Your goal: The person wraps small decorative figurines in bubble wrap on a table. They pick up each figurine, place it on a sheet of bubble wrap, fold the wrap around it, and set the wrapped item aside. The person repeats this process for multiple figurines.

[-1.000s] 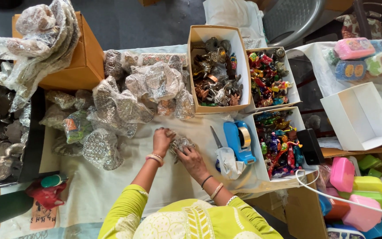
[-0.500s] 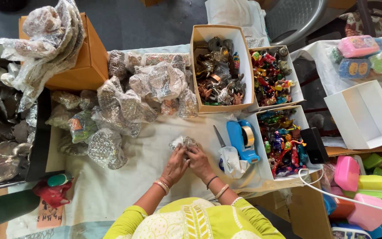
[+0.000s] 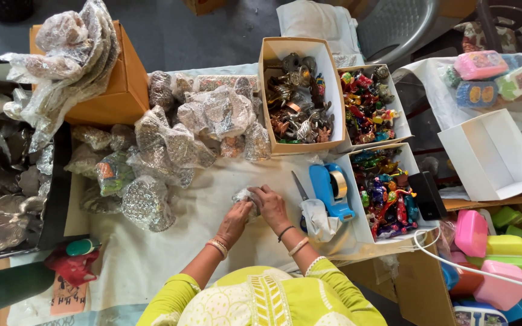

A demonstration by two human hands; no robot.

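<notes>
Both hands meet over the white cloth (image 3: 212, 241) at the table's middle. The left hand (image 3: 235, 218) and the right hand (image 3: 269, 205) are each closed about one small plastic-wrapped packet (image 3: 244, 195), which sits between the fingertips and just above the cloth; what lies inside the wrap is too small to make out, possibly a metal trinket. The person wears bangles on both wrists and yellow-green sleeves. Just right of the right hand lie a blue tape dispenser (image 3: 330, 190) and a pair of scissors (image 3: 299, 187), the dispenser touching a crumpled bit of plastic. Beyond the dispenser stands a box of coloured figurines (image 3: 385, 193), with a second such box (image 3: 370, 105) farther off. Ahead of the hands is a tall carton of metal pieces (image 3: 297, 102). Ahead and to the left, a heap of wrapped bundles (image 3: 176, 139) covers the cloth (each in clear, crinkled film). Well to the left of the left hand stands a brown cardboard box (image 3: 122, 84) with more film piled on it. An empty white box (image 3: 490, 154) stands far right.
</notes>
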